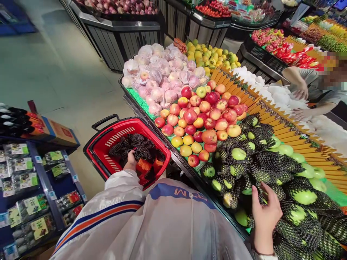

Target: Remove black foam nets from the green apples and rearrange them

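My left hand (pixel 130 161) reaches down into a red shopping basket (pixel 99 153) and is closed among the black foam nets (pixel 141 147) lying in it. My right hand (pixel 264 213) rests on the pile of green apples in black foam nets (pixel 271 166) on the display stand, fingers curled over one netted apple. Loose red and yellow apples (pixel 200 119) lie just behind that pile. My white jacket with blue and orange stripes fills the lower middle of the view.
Bagged pink apples (pixel 162 77) and yellow-green pears (pixel 208 54) lie further back. Another person's hands (pixel 300 94) work at white-wrapped fruit on the right. Shelves of packaged goods (pixel 29 187) stand at left, other produce stands behind, open floor at upper left.
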A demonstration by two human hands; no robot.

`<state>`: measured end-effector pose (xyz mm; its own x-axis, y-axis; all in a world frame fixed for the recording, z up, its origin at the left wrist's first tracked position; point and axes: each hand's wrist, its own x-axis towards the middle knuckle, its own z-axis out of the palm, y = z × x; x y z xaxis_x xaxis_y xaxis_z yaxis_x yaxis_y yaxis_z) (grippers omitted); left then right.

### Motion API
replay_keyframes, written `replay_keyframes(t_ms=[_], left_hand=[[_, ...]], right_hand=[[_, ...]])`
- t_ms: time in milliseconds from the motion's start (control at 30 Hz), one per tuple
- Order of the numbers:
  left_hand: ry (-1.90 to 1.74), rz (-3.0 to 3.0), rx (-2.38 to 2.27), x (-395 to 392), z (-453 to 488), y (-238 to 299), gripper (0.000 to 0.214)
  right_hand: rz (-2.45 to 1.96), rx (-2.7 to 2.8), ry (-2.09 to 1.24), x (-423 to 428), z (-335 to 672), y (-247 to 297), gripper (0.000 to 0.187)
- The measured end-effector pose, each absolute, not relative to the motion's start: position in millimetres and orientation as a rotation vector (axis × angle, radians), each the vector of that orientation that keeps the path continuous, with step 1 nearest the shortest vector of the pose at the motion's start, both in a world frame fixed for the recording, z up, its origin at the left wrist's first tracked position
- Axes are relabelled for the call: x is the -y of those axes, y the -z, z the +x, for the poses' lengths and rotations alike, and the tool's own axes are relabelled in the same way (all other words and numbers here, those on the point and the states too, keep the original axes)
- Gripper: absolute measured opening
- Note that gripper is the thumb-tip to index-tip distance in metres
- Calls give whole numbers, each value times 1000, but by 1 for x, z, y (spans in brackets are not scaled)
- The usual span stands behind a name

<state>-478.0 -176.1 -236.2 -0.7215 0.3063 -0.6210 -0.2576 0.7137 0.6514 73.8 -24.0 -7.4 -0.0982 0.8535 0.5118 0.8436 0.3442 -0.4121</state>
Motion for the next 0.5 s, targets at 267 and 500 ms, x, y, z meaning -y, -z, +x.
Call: replay_keyframes(t_ms=[267,500], left_hand=[[-1099,-91,-2061,167,-435,252,34],[-1055,-97,-1970,139,-429,263,35]], right_hand=[[-1461,1925,14,27,81,1,42],[-1483,1929,15,41,78,4,35]])
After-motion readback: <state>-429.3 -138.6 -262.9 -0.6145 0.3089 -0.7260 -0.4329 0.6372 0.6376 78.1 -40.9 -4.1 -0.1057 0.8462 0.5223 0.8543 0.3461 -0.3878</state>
